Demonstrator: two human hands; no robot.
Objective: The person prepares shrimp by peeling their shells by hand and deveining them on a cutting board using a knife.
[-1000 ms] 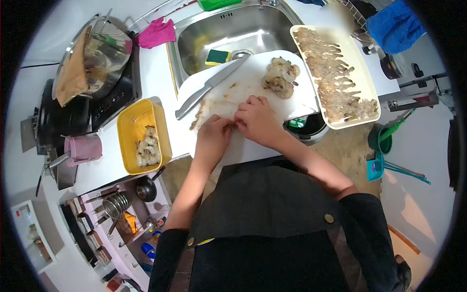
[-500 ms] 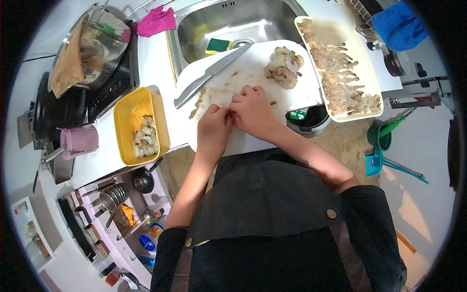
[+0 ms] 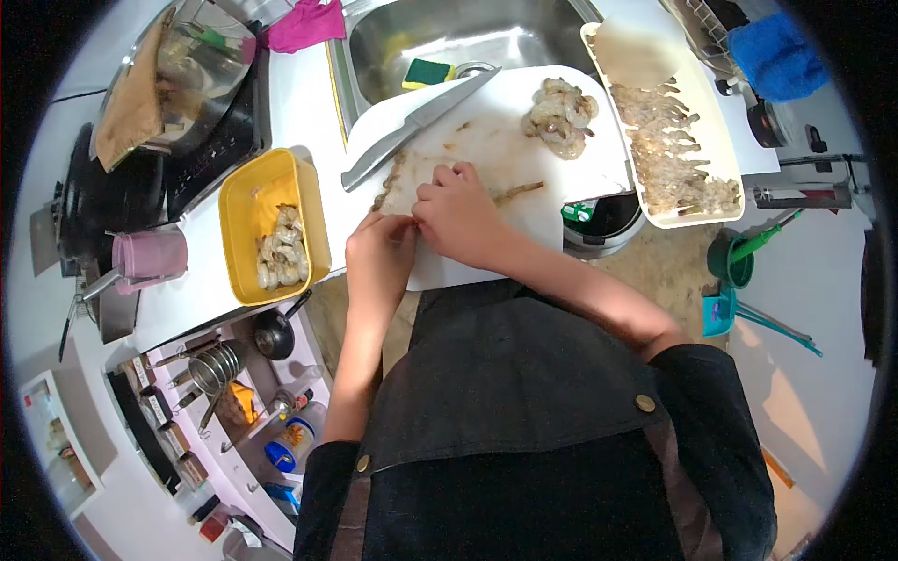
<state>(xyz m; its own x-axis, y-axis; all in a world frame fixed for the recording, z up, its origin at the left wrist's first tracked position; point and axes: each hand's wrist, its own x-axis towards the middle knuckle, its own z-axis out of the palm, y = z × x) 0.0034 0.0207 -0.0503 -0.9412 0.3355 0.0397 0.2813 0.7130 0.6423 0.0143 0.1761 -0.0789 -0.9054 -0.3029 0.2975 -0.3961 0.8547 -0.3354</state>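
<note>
Over the near left part of the white cutting board point(image 3: 533, 224), my left hand point(image 3: 377, 260) and my right hand point(image 3: 460, 215) meet, fingertips closed together. What they pinch is hidden by the fingers. A large knife point(image 3: 412, 129) lies slantwise across the far left of the board. Beside its handle, just beyond my left hand, runs a strip of brownish scraps point(image 3: 389, 182). Another brownish strip point(image 3: 519, 193) lies right of my right hand. A small pile of raw shrimp point(image 3: 561, 117) rests at the board's far right.
Left of the board stands a yellow container point(image 3: 320, 220) with peeled shrimp point(image 3: 283, 252). A cream tray point(image 3: 722, 150) of shrimp in a row point(image 3: 664, 140) is at right, above a bin point(image 3: 608, 229). Behind the board is the sink point(image 3: 468, 42) with a sponge point(image 3: 428, 74).
Both hands have moved left across the board, fingertips still together. The brownish strip to the right of my right hand now shows more fully. The whole view has shifted slightly.
</note>
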